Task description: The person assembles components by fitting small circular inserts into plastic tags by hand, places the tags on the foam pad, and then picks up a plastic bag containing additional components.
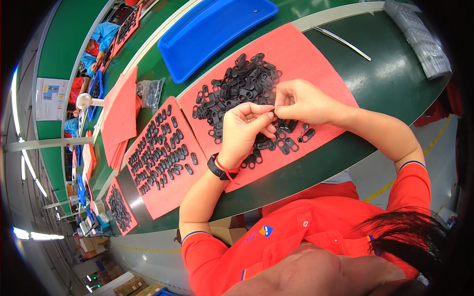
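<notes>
My left hand (245, 129) and my right hand (302, 102) meet over a pink foam sheet (316, 69). Both are closed, fingertips pinched together on a small dark piece (274, 113); the fingers hide most of it. Behind and beneath the hands lies a loose heap of black oval plastic parts (242, 84), many with a loop-shaped opening at one end. Several more lie near the sheet's front edge, and one black part (307, 134) sits just below my right hand. A dark watch and a red cord circle my left wrist.
To the left, black parts stand in rows on a second pink sheet (197, 172). A blue tray (217, 24) is behind the heap. A thin, pale tool (343, 43) and clear plastic packaging (419, 39) lie at the right. Pink sheets (121, 106) are stacked farther left; co-workers sit beyond.
</notes>
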### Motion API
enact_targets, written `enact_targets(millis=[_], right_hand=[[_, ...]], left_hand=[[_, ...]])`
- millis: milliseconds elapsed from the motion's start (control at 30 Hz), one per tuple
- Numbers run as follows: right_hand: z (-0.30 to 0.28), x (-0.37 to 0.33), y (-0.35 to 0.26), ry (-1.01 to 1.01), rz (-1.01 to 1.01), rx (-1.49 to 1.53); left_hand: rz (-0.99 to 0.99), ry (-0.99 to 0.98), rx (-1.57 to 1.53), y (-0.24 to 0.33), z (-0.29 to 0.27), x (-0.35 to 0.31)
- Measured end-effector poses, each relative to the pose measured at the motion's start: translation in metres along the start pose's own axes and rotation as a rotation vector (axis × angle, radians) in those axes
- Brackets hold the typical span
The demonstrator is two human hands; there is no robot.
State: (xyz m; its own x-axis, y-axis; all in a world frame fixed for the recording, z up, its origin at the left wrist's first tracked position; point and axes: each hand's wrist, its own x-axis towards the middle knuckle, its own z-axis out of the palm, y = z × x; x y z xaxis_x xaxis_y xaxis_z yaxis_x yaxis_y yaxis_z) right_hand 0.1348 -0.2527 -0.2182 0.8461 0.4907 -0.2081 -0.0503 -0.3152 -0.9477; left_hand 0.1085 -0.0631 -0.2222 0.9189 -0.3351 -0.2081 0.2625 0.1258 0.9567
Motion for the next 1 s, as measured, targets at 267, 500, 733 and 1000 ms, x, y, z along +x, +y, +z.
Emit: enact_targets(millis=[267,500,733,1000], right_hand=[[-0.002,0.001,0.002,-0.031,-0.011,0.103],[0.001,-0.001,0.001,-0.011,-0.03,0.029],[0.004,-0.001,-0.001,0.031,-0.045,0.0],[-0.01,-0.004,-0.018,-0.103,0.123,0.23]], left_hand=[[-0.031,-0.015,-0.056,0.002,-0.002,0.0],[-0.022,-0.009,-0.029,0.002,-0.002,0.0],[-0.032,0.004,-0.005,0.003,-0.001,0.001],[-0.073,-0.012,-0.151,0.006,-0.006,0.002]])
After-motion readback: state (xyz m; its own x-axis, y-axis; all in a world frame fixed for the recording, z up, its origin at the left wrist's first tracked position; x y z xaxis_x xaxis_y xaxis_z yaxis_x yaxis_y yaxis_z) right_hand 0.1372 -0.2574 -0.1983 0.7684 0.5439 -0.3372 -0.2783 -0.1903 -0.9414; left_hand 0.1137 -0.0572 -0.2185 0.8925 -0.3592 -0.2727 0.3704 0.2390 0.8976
